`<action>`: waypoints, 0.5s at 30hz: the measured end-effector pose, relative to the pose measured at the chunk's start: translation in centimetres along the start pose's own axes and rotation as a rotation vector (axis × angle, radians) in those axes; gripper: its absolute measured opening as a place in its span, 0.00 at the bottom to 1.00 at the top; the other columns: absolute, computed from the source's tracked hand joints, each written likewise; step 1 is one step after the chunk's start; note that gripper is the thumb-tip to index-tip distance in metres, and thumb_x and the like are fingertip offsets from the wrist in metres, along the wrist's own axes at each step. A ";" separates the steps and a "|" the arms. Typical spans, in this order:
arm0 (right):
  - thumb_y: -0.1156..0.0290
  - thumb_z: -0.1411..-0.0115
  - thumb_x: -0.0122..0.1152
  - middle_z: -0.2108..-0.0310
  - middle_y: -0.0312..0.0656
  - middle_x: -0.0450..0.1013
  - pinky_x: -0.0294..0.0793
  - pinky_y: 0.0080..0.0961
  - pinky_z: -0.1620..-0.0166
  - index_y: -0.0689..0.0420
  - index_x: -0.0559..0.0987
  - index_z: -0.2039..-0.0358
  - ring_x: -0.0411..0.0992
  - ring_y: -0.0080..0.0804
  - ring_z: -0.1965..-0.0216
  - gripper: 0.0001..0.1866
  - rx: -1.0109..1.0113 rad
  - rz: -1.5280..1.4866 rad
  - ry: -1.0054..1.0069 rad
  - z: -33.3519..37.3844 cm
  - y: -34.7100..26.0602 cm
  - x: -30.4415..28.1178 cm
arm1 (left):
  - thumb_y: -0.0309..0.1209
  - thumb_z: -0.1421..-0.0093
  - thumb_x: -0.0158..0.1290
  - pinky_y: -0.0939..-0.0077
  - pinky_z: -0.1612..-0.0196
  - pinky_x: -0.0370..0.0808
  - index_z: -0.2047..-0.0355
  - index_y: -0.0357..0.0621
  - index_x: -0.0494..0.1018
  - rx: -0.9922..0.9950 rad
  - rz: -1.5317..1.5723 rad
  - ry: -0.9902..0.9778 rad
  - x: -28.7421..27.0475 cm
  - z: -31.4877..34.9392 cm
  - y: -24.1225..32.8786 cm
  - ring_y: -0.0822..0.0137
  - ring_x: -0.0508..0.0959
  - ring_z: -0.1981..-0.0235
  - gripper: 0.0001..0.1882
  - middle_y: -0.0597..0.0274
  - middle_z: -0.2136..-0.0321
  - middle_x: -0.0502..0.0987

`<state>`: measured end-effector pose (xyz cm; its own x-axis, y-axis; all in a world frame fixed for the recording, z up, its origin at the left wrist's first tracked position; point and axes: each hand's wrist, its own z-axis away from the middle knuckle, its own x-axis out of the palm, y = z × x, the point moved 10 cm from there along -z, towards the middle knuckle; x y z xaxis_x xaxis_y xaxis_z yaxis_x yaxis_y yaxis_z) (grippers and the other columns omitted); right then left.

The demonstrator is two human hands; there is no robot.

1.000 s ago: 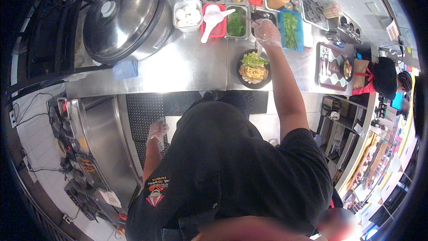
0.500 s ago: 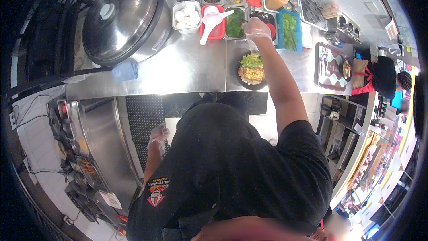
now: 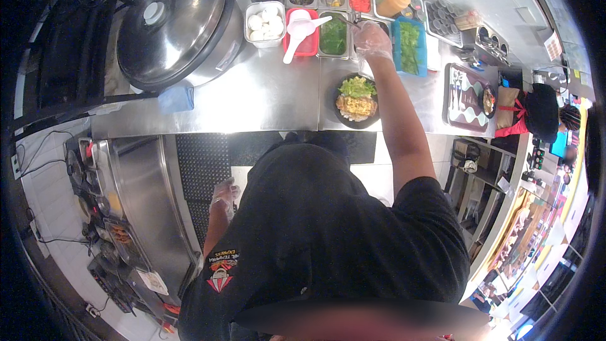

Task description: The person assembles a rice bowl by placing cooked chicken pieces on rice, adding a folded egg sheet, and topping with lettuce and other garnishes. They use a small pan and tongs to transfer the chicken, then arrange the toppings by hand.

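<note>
My right hand [image 3: 372, 41], in a clear plastic glove, reaches over a steel pan of dark food in the front row of containers. Its fingers are bent closed. A thin metal utensil end [image 3: 346, 21] shows at their left, but whether they grip it is hidden. Nearer me on the counter sits a dark round bowl [image 3: 339, 109] holding green lettuce [image 3: 357, 87] and a yellow-orange topping [image 3: 357, 106] over rice. My left hand [image 3: 224, 197], also gloved, hangs beside my body away from the counter, fingers loosely apart with nothing visible in them.
Left of my right hand are a pan of greens [image 3: 332, 38], a red container [image 3: 302, 48] with a white scoop [image 3: 300, 25], and a pan of eggs [image 3: 265, 25]. A blue bin of lettuce [image 3: 410, 50] is at right, then a tray [image 3: 466, 98]. A large cooker [image 3: 177, 25] stands far left.
My right hand has shifted slightly right and toward me over the dark-food pan. The bowl stays in place, and my left hand has hardly moved.
</note>
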<state>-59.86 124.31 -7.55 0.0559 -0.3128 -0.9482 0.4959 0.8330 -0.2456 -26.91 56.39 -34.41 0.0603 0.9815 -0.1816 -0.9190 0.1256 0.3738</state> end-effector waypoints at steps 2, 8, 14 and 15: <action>0.51 0.33 0.52 0.53 0.54 0.79 0.74 0.48 0.46 0.52 0.84 0.55 0.77 0.57 0.50 0.20 -0.019 -0.077 0.086 1.2 0.0 -0.9 | 0.38 0.36 0.59 0.74 0.74 0.73 0.53 0.34 0.76 0.005 0.014 -0.020 0.1 -0.2 -0.1 0.62 0.78 0.74 0.19 0.53 0.69 0.77; 0.53 0.34 0.54 0.57 0.55 0.79 0.75 0.48 0.47 0.55 0.85 0.58 0.77 0.57 0.52 0.20 0.019 -0.117 0.020 3.0 0.6 1.6 | 0.34 0.36 0.58 0.75 0.78 0.68 0.64 0.36 0.74 -0.079 0.313 -0.085 1.8 -0.9 2.0 0.66 0.74 0.78 0.12 0.57 0.74 0.72; 0.51 0.34 0.55 0.58 0.56 0.80 0.76 0.49 0.49 0.55 0.85 0.58 0.78 0.57 0.53 0.21 0.009 -0.173 0.097 3.5 1.9 1.0 | 0.30 0.36 0.57 0.76 0.80 0.62 0.69 0.41 0.67 -0.120 0.354 -0.181 3.0 -0.1 3.5 0.69 0.68 0.81 0.10 0.59 0.76 0.68; 0.50 0.34 0.55 0.57 0.56 0.79 0.76 0.49 0.49 0.54 0.85 0.58 0.78 0.57 0.53 0.21 -0.005 -0.183 0.111 3.6 1.9 0.9 | 0.30 0.36 0.57 0.76 0.81 0.62 0.69 0.41 0.67 -0.133 0.354 -0.166 2.9 -0.3 3.2 0.69 0.67 0.81 0.10 0.60 0.76 0.67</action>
<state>-55.78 123.97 -8.10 -0.1305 -0.4074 -0.9039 0.4843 0.7693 -0.4167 -29.75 59.62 -34.03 -0.2167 0.9720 0.0902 -0.9360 -0.2332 0.2636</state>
